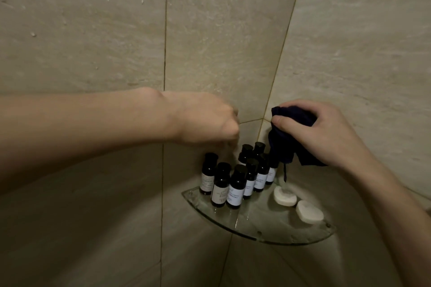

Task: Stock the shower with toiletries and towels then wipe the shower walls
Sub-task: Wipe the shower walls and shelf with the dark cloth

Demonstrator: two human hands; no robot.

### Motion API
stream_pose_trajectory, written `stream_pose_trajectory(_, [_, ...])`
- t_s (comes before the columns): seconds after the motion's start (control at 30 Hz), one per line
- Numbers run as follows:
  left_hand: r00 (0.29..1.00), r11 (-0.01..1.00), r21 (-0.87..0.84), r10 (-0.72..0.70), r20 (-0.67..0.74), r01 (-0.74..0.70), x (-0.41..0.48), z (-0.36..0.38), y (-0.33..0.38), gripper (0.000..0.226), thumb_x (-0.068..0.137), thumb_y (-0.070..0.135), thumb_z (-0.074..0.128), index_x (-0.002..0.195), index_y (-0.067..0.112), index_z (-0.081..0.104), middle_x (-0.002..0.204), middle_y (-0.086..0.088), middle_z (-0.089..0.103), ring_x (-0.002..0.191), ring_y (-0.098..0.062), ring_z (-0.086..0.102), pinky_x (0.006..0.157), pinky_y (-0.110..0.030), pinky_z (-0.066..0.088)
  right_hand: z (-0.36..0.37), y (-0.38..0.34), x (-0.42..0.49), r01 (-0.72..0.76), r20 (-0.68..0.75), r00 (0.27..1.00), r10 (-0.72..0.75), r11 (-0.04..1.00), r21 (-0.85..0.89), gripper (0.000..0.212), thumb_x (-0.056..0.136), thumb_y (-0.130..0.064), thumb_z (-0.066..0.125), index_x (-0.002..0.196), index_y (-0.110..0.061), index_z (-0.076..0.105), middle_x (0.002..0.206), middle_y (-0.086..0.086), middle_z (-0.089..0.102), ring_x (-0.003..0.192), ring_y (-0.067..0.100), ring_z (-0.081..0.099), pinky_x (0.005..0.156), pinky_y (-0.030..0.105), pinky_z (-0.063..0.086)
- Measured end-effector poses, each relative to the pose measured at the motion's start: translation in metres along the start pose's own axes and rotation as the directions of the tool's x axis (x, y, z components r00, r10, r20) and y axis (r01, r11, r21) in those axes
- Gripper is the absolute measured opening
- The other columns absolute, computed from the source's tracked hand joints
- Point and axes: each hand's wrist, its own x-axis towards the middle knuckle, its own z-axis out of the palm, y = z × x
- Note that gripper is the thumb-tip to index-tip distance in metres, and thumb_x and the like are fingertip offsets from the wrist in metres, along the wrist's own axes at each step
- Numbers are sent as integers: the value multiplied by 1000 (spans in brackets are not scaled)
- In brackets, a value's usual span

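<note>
Several small dark bottles [238, 177] with white labels stand crowded on the left part of a glass corner shelf [256, 228]. Two white round soaps [284, 196] lie on the shelf's right part. My right hand [326, 133] grips a dark blue cloth pouch [289, 133] above the bottles at the right, its drawstring hanging down. My left hand [205, 119] hovers just above the bottles, blurred, fingers curled downward; whether it holds anything is hidden.
Beige stone tiles [233, 30] form the shower walls that meet in the corner behind the shelf. Water drops dot the left wall. Dim wall continues below the shelf.
</note>
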Motion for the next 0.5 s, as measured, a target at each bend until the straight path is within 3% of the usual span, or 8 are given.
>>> stream_pose_trajectory(0.1, [995,975,-204,-75,70,88,27,-12,-5,29,97,19,60,124,25,67,104,-1,67,98,-24,65,80,-32,53,-2,0,3,10,-44,999,-10,1000,3,7,83,-41,71,89,-40,74,83,-24,71,80,-1,67,69,25,51])
stream_pose_trajectory(0.2, [975,934,-337,-43,216,116,56,-14,-6,15,92,20,66,104,19,76,84,6,65,88,-19,65,75,-27,52,-6,-3,1,21,-124,992,-17,999,29,4,82,-39,72,86,-40,73,83,-25,70,77,-2,67,61,24,51])
stream_pose_trajectory(0.3, [947,883,-446,4,322,148,73,-7,-7,16,92,21,68,105,18,78,92,6,71,77,-7,61,64,-9,44,-11,-6,-5,11,-178,984,11,993,121,4,83,-35,73,87,-34,73,82,-17,72,68,9,69,44,33,57])
stream_pose_trajectory(0.4, [940,837,-518,11,340,178,80,0,-7,17,89,24,74,105,19,79,103,3,75,93,-10,66,82,-18,52,-13,-6,-9,14,-193,981,12,991,133,4,84,-34,74,88,-31,74,82,-14,72,66,8,68,40,25,53])
stream_pose_trajectory(0.5, [940,816,-546,8,342,192,81,4,-5,18,87,26,76,103,20,79,102,5,76,90,-7,64,80,-17,49,-14,-5,-10,14,-205,979,12,993,121,4,84,-33,74,88,-31,74,81,-9,72,64,9,68,41,20,50])
